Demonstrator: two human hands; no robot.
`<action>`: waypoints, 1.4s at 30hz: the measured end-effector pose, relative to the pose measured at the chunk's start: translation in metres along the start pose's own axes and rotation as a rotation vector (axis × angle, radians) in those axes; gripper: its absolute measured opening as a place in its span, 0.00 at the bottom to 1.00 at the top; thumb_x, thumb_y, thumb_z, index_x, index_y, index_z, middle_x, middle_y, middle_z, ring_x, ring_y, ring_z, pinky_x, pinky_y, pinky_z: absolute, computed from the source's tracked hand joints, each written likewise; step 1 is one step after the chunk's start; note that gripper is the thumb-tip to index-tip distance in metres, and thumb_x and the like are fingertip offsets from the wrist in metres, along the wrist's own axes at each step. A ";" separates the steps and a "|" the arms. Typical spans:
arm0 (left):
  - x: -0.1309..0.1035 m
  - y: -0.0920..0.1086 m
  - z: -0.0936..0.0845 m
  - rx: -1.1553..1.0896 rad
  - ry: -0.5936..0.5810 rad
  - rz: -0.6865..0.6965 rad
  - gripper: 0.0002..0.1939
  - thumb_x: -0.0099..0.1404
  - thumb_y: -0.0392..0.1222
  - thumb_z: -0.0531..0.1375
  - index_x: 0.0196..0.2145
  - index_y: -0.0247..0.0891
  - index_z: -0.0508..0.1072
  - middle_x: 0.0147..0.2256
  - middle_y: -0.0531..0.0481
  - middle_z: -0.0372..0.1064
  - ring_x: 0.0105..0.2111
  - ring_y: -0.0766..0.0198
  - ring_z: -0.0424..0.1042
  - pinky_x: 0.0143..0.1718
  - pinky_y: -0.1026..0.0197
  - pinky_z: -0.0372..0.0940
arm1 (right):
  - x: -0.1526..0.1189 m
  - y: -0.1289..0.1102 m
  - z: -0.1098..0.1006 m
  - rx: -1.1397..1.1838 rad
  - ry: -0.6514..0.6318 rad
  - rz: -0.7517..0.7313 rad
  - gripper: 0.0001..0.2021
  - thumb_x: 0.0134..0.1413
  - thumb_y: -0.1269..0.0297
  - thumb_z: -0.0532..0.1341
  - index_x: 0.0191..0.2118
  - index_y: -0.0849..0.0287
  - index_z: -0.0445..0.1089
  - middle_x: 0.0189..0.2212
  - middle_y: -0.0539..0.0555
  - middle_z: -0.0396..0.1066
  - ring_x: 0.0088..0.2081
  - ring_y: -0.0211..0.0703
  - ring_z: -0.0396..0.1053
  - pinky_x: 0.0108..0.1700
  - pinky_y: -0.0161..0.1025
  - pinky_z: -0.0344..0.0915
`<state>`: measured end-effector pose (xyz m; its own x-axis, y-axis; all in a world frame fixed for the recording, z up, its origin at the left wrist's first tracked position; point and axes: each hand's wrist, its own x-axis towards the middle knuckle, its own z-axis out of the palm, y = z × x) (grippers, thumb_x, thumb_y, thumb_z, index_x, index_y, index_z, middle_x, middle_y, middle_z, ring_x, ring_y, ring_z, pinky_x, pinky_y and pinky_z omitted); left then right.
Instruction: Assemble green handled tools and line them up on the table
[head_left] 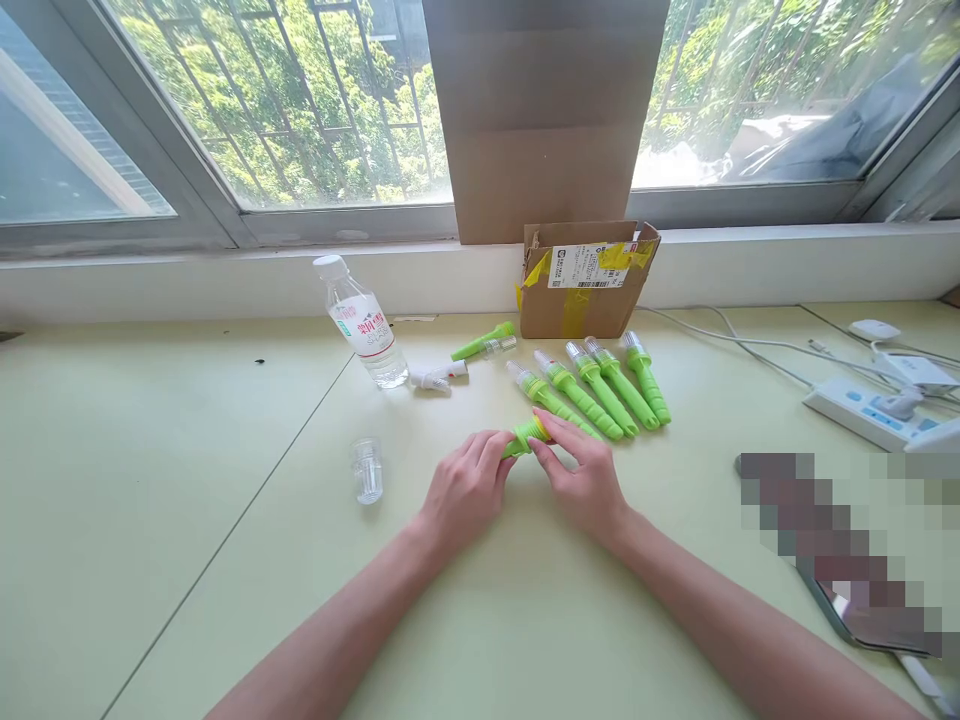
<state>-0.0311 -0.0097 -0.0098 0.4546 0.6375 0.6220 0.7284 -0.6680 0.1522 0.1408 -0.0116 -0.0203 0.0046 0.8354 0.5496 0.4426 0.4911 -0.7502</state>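
My left hand is closed round a green plastic handle, held just above or on the table in the middle of the head view. At its far end, the fingertips of my right hand pinch a yellow part. The lower end of the handle is hidden by my left hand. Behind my hands lies a row of several green sticks with clear ribbed caps. A loose clear plastic cap stands to the left of my left hand.
Farther back are a water bottle, white tubular pieces, another green stick and an open cardboard box. To the right lie a power strip with cables and a phone, partly blurred out. A seam crosses the table.
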 end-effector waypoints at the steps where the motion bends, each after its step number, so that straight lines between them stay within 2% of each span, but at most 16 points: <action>1: 0.000 0.000 -0.001 0.001 0.002 -0.002 0.09 0.66 0.34 0.53 0.45 0.39 0.61 0.37 0.48 0.71 0.35 0.62 0.71 0.28 0.64 0.62 | 0.000 0.000 0.000 0.017 -0.003 0.012 0.17 0.56 0.65 0.60 0.52 0.58 0.71 0.50 0.59 0.71 0.52 0.50 0.69 0.53 0.47 0.69; 7: 0.001 0.000 -0.003 0.000 0.002 0.006 0.10 0.66 0.33 0.54 0.45 0.38 0.61 0.37 0.48 0.71 0.36 0.62 0.71 0.29 0.64 0.62 | 0.000 0.000 0.000 0.075 -0.004 0.044 0.17 0.55 0.65 0.61 0.51 0.58 0.72 0.51 0.59 0.70 0.51 0.51 0.70 0.52 0.45 0.70; 15: 0.000 0.003 -0.002 -0.054 0.022 -0.043 0.10 0.66 0.34 0.54 0.45 0.38 0.61 0.36 0.48 0.72 0.35 0.63 0.72 0.30 0.65 0.64 | 0.002 -0.005 -0.001 0.061 0.017 -0.008 0.19 0.55 0.67 0.61 0.53 0.58 0.69 0.47 0.58 0.73 0.42 0.48 0.74 0.39 0.44 0.75; 22: -0.002 0.004 -0.001 -0.085 0.021 -0.090 0.10 0.66 0.35 0.54 0.46 0.38 0.61 0.36 0.48 0.72 0.34 0.64 0.73 0.29 0.65 0.63 | 0.002 -0.005 -0.001 0.060 -0.002 -0.028 0.21 0.52 0.65 0.64 0.53 0.57 0.69 0.49 0.59 0.72 0.44 0.49 0.72 0.40 0.45 0.74; 28: -0.006 0.004 0.001 -0.118 0.019 -0.118 0.11 0.66 0.35 0.54 0.46 0.39 0.62 0.36 0.48 0.73 0.33 0.65 0.73 0.29 0.66 0.64 | -0.001 -0.001 -0.001 0.117 0.002 0.042 0.20 0.51 0.63 0.65 0.52 0.56 0.71 0.51 0.59 0.70 0.48 0.52 0.71 0.43 0.47 0.74; 32: -0.006 0.004 0.001 -0.134 0.014 -0.129 0.11 0.66 0.35 0.55 0.46 0.39 0.62 0.37 0.48 0.72 0.33 0.65 0.73 0.30 0.66 0.64 | -0.001 -0.001 0.000 0.137 -0.002 0.091 0.19 0.50 0.62 0.66 0.50 0.55 0.72 0.51 0.59 0.70 0.44 0.51 0.73 0.42 0.47 0.75; 40: -0.004 0.009 0.000 -0.235 -0.010 -0.246 0.11 0.67 0.37 0.53 0.47 0.41 0.61 0.37 0.50 0.72 0.32 0.66 0.72 0.31 0.65 0.64 | 0.000 -0.003 0.001 0.073 0.023 0.005 0.22 0.53 0.63 0.63 0.55 0.55 0.68 0.43 0.57 0.75 0.40 0.47 0.73 0.37 0.44 0.75; 42: -0.004 0.010 0.000 -0.266 -0.030 -0.282 0.10 0.67 0.38 0.53 0.47 0.41 0.61 0.36 0.50 0.72 0.31 0.66 0.72 0.30 0.65 0.64 | 0.000 -0.002 0.001 0.075 0.032 -0.012 0.21 0.53 0.64 0.63 0.54 0.55 0.68 0.44 0.56 0.75 0.41 0.47 0.73 0.37 0.44 0.75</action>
<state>-0.0257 -0.0189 -0.0103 0.2729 0.8186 0.5054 0.6703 -0.5386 0.5105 0.1391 -0.0130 -0.0189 0.0293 0.8217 0.5692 0.3746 0.5189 -0.7684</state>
